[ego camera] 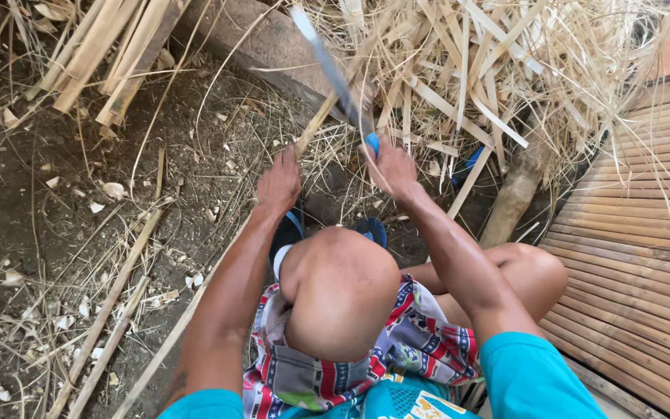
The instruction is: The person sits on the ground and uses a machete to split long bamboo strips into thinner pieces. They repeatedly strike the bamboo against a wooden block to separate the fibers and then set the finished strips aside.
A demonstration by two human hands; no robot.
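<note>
Left hand [279, 185] clenched on a long bamboo strip [316, 124]; right hand [391, 167] clenched on the blue handle of a long knife [333, 74], blade laid against the strip's raised end. Seated above the dirt floor [56, 202], beside the edge of a slatted bamboo platform [645, 233]. Strip judged light, stiff yet springy, sharp-edged; best gripped well below the blade.

bamboo slat platform [645, 233] lying at right | pile of split strips [498, 70] heaping ahead | log [515, 198] leaning beside it | chips [110, 190] littering dirt ground [32, 194]
</note>
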